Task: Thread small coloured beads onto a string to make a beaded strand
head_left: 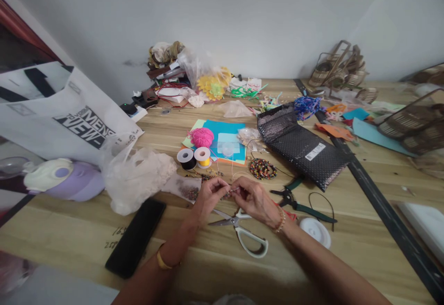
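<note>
My left hand (211, 195) and my right hand (255, 198) meet at the middle of the wooden table, fingertips pinched close together. Between them runs a thin bead string (227, 194) with small dark and coloured beads; its exact ends are hidden by the fingers. A pale thread loops up just beyond. Right below the hands lie scissors (236, 222) with white handles, blades parted. A coiled strand of multicoloured beads (262, 168) rests beyond my right hand. Beside my left hand is a small clear bag of beads (187, 189).
Black spool (186, 158), yellow spool (202, 156) and pink yarn (201, 137) stand by blue paper (222, 127). Green-handled pliers (294, 201), a white spool (315, 232) and a black bubble mailer (305, 145) lie right. A black case (136, 238) and plastic bag (133, 175) lie left.
</note>
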Demonstrator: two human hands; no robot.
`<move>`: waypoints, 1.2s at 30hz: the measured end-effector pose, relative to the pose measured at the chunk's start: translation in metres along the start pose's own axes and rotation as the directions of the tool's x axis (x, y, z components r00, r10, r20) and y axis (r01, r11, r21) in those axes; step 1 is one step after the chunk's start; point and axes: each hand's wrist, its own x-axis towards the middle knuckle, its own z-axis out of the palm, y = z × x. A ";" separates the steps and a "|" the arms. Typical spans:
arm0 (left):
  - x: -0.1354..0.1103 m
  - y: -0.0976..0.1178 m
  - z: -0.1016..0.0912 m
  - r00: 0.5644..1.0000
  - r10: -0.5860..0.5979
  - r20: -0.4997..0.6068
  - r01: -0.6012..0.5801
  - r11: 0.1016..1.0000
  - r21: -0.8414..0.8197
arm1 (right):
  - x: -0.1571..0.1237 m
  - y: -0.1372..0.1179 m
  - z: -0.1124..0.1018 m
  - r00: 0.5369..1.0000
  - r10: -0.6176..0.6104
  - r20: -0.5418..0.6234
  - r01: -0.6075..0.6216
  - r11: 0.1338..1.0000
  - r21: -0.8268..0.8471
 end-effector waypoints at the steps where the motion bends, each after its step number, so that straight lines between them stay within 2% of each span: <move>1: 0.000 0.000 0.000 1.000 0.003 -0.004 -0.003 1.000 0.008 | 0.000 0.000 0.000 1.000 0.005 0.003 -0.005 1.000 0.000; 16: -0.001 0.000 0.002 1.000 0.014 -0.012 -0.014 0.999 0.035 | 0.000 0.000 -0.001 0.999 -0.046 0.015 0.046 0.999 -0.002; 27: -0.001 -0.002 0.002 1.000 0.021 -0.010 -0.020 0.999 0.046 | 0.000 -0.001 -0.002 0.997 0.061 0.056 -0.063 0.998 0.019; 32: -0.003 -0.002 0.004 0.999 0.044 -0.011 -0.044 0.998 0.040 | 0.002 0.004 -0.001 0.983 0.161 0.092 -0.175 0.970 0.171; 36: -0.006 -0.001 0.007 0.993 0.113 0.017 -0.113 0.993 -0.017 | 0.005 0.014 -0.001 0.964 0.231 0.134 -0.266 0.879 0.395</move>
